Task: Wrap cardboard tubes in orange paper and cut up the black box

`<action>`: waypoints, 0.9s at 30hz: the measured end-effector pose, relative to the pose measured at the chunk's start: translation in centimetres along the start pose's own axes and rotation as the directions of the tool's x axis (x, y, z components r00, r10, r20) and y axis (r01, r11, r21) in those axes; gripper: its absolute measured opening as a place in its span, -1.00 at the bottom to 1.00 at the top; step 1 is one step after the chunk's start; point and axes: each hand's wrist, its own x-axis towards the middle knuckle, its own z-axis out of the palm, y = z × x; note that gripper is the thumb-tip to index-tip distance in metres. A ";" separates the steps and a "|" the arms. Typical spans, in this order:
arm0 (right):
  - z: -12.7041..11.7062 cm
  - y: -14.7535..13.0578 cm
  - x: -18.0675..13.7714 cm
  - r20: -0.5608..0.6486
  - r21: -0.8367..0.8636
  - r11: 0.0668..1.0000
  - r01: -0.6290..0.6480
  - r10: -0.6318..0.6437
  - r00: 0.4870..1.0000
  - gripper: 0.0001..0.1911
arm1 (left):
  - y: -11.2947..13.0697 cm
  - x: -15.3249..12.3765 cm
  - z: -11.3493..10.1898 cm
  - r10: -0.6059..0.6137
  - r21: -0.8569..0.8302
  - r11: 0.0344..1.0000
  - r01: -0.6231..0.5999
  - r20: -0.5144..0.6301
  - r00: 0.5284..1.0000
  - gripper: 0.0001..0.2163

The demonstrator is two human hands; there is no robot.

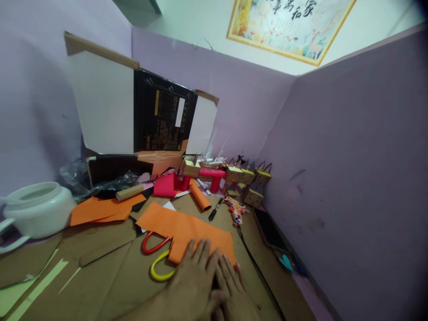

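Note:
My left hand (192,278) lies flat, fingers stretched, on the near edge of an orange paper sheet (180,225) on the cardboard-covered table (100,267). My right hand (234,290) rests beside it, fingers extended and partly tucked under the left hand, touching the same sheet's near right corner. Scissors with a red and a yellow handle (155,256) lie half under the sheet, just left of my left hand.
A white jar (38,207) stands at the left. An open black and white box (147,116) leans on the back wall. An orange paper roll (199,195), a black marker (215,210), small cardboard figures (249,178) and a black cable (257,272) lie nearby.

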 end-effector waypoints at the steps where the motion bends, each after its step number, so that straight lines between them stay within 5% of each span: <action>1: -0.5 -0.3 0.2 0.001 0.017 1.000 -0.024 0.024 1.000 -0.16 | -0.3 -0.2 -0.3 -0.027 0.032 0.999 0.029 -0.080 0.996 -0.42; 3: -1.5 -0.8 0.4 -0.029 0.077 0.995 -0.062 0.065 0.997 -0.14 | -1.0 -0.6 -1.3 -0.072 0.063 0.994 0.094 -0.291 0.954 -0.49; 5: -2.3 -1.3 0.3 -0.084 0.178 0.976 -0.125 0.141 0.986 -0.19 | -1.6 -0.9 -2.4 -0.164 0.013 0.981 0.193 -0.477 0.863 -0.54; 7: -2.8 -1.6 0.0 -0.133 0.302 0.917 -0.261 0.312 0.941 -0.31 | -1.9 -0.9 -3.4 -0.280 -0.082 0.955 0.284 -0.553 0.785 -0.59; 11: -2.9 -1.3 -0.3 -0.080 0.542 0.609 -0.579 0.723 0.686 -0.53 | -1.9 -0.4 -4.2 -0.356 -0.151 0.934 0.325 -0.490 0.796 -0.71; 14: -3.0 -1.0 0.2 -0.011 0.659 0.422 -0.623 0.833 0.553 -0.59 | -1.7 -0.2 -4.2 -0.384 -0.100 0.921 0.377 -0.404 0.830 -0.72; 20: -3.9 -1.3 1.2 -0.011 0.706 0.353 -0.614 0.872 0.489 -0.56 | -1.5 0.0 -5.0 -0.567 0.069 0.796 0.601 -0.263 0.781 -0.56; 27: -4.8 -1.5 2.2 0.146 0.830 0.164 -0.533 0.858 0.492 -0.59 | -2.1 0.2 -5.3 -0.644 -0.097 0.764 0.638 -0.158 0.748 -0.57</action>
